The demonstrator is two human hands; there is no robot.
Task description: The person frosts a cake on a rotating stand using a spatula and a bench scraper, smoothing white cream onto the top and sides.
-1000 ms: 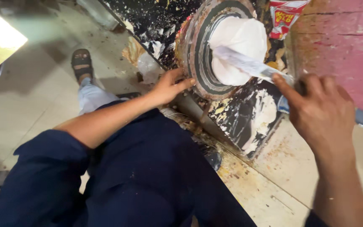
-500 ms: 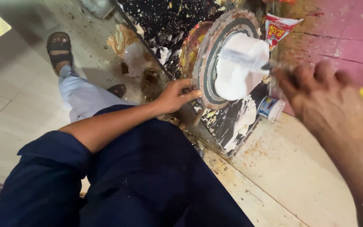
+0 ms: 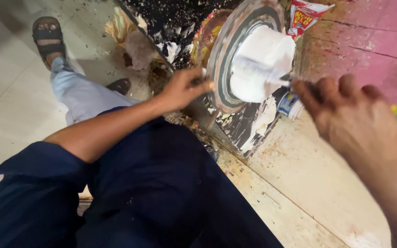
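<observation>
A round turntable with grey and white rings carries a white iced cake. My left hand grips the near rim of the turntable. My right hand is closed on the handle of a flat metal spatula, whose cream-coated blade lies against the side of the cake.
The turntable stands on a dark, cream-spattered board at a counter edge. A small blue and white tub and a red packet lie beside it. My dark trousers fill the foreground; a sandalled foot rests on the tiled floor.
The view has shifted so the turntable sits nearer the middle. My right hand has drawn the spatula lower along the cake's side. My left hand stays on the rim.
</observation>
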